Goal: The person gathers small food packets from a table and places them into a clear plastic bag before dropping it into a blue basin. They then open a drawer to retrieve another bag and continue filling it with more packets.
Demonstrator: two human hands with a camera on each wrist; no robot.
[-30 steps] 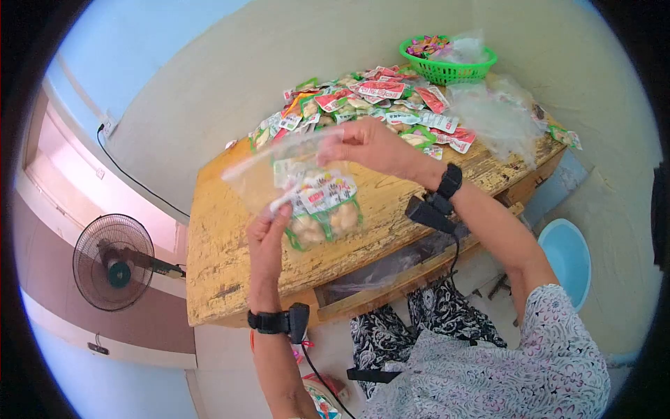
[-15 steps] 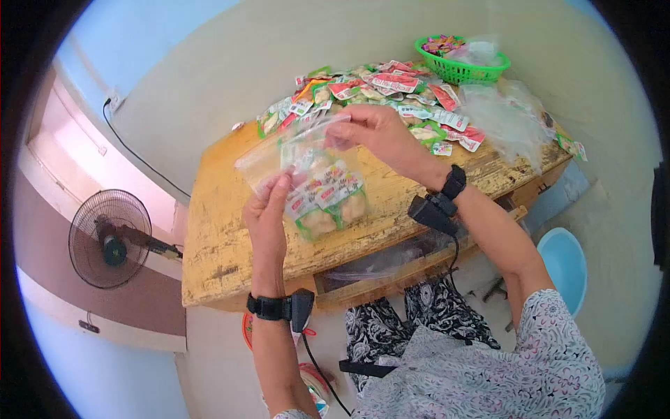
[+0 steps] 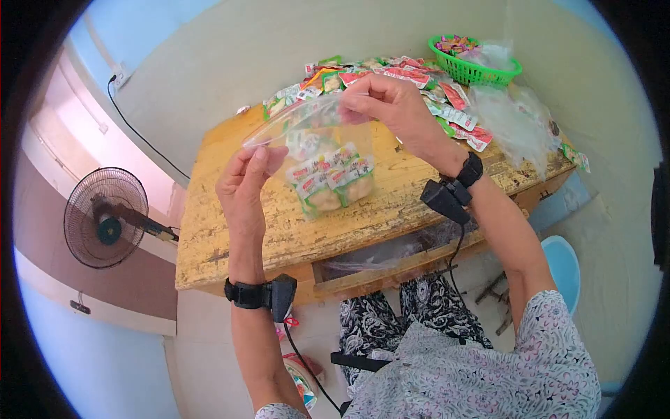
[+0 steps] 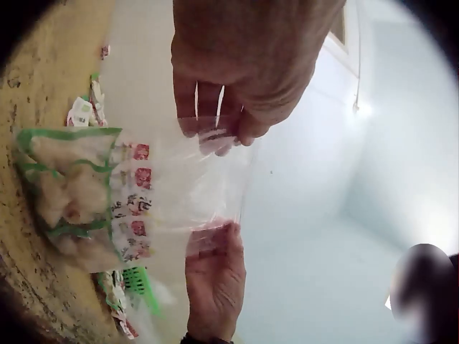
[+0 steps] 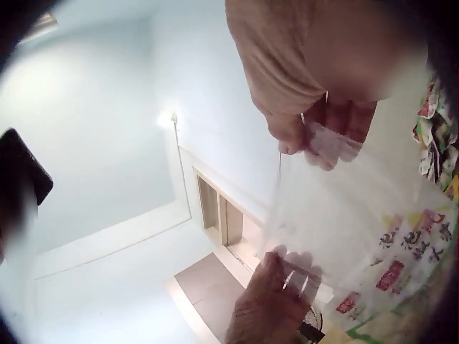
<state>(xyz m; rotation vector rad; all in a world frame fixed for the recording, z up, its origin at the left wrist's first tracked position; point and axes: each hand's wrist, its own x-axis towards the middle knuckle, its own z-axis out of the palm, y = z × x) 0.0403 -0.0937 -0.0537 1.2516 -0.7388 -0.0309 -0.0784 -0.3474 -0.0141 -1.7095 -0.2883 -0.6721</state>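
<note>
A clear plastic bag (image 3: 279,130) hangs stretched between both hands above the table, its top edge uppermost. Several green-edged packets (image 3: 328,183) with white and red labels lie in its lower part. The left hand (image 3: 242,185) pinches one top corner between thumb and fingers; the right hand (image 3: 401,115) pinches the other. In the left wrist view the packets (image 4: 72,186) show pale contents through the bag, and the left hand (image 4: 244,64) holds the film. The right wrist view shows the right hand (image 5: 323,72) gripping the bag's edge.
Many red, green and white packets (image 3: 405,75) are heaped at the table's back. A green basket (image 3: 464,70) of small wrapped items stands behind right, with loose clear bags (image 3: 513,126) beside it. The front drawer (image 3: 391,272) is pulled out. A fan (image 3: 106,218) stands left, a blue basin (image 3: 562,269) right.
The left hand has moved outward and up to the bag's corner, away from the right hand, and the bag's top edge is now stretched wider. The packets have stayed in the bag.
</note>
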